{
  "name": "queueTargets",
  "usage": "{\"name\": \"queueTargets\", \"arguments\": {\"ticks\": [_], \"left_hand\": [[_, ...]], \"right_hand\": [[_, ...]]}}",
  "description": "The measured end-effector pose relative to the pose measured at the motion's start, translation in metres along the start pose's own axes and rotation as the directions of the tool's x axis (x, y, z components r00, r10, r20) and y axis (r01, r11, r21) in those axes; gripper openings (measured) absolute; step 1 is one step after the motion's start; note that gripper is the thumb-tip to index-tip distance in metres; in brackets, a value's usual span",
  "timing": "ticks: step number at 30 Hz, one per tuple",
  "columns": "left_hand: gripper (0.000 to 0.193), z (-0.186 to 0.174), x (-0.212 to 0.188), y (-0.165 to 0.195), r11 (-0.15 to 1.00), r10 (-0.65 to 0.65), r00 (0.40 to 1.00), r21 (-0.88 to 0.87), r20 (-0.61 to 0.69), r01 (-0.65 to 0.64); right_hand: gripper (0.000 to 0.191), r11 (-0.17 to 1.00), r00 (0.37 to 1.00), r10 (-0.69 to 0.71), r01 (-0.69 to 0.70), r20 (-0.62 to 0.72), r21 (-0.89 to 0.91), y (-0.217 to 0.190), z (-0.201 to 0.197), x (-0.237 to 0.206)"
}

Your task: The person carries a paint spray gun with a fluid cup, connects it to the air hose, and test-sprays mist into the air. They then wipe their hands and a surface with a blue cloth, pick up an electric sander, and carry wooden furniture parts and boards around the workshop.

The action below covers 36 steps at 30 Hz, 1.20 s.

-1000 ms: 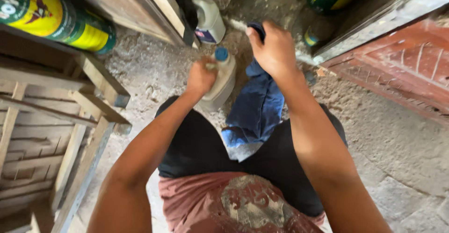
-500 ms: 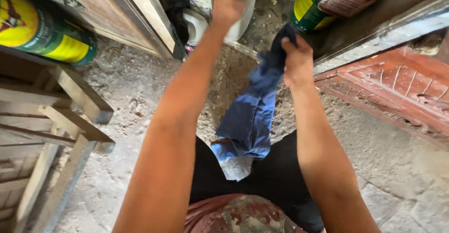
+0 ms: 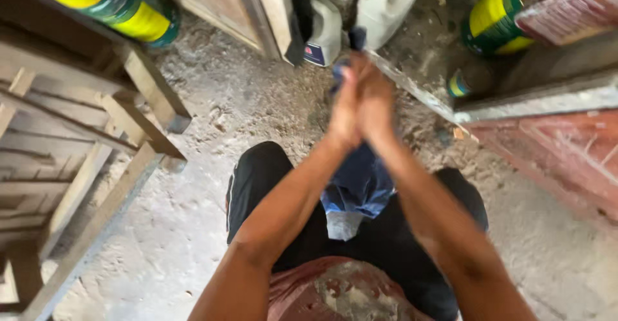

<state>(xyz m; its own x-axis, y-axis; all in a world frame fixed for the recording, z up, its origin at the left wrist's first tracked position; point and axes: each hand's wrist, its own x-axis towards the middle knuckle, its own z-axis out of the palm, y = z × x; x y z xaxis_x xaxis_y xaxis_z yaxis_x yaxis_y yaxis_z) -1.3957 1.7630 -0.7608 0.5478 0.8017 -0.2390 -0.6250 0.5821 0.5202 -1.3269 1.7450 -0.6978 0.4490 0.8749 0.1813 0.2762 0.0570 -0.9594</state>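
Cloth (image 3: pixel 358 182) pinched between your palms, hanging down over your lap.
Your left hand (image 3: pixel 346 112) and right hand (image 3: pixel 376 105) are pressed flat together on its top, fingers closed. White jug (image 3: pixel 385 2) and green-yellow can (image 3: pixel 492 12) sit untouched just beyond, so looks like you're mid-wipe.

Soft blue cloth (image 3: pixel 358 182), rough concrete floor (image 3: pixel 212 128)

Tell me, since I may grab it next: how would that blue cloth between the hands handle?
Probably floppy: the blue cloth hangs limp in folds below the left hand and right hand. Likely light, and it shouldn't roll.
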Motion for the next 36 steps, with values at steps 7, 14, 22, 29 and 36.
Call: {"name": "queueTargets", "arguments": {"ticks": [7,14,22,29,36], "left_hand": [[0.052,-0.036,0.028,0.050,0.922,-0.005,0.927,-0.357,0.374,0.149],[0.068,0.035,-0.023,0.037,0.807,-0.079,0.914,-0.513,0.398,0.293],[0.057,-0.015,0.002,0.044,0.928,0.080,0.965,-0.373,0.251,0.020],[0.050,-0.006,0.002,0.003,0.968,-0.014,0.998,-0.253,-0.068,-0.004],[0.063,-0.019,0.019,0.065,0.778,0.390,0.917,-0.562,0.082,-0.281]], "right_hand": [[0.024,0.985,0.956,-0.127,0.152,0.263,-0.076,-0.050,0.006,-0.019],[0.021,0.968,0.988,-0.144,0.154,0.064,-0.200,-0.014,-0.016,0.028],[0.031,0.966,0.977,-0.205,0.192,0.061,0.174,-0.058,-0.012,0.011],[0.025,0.855,0.991,-0.045,0.105,0.130,-0.508,-0.022,0.013,0.015],[0.024,0.799,0.895,0.443,-0.418,0.048,0.433,-0.036,0.066,-0.007]]}}
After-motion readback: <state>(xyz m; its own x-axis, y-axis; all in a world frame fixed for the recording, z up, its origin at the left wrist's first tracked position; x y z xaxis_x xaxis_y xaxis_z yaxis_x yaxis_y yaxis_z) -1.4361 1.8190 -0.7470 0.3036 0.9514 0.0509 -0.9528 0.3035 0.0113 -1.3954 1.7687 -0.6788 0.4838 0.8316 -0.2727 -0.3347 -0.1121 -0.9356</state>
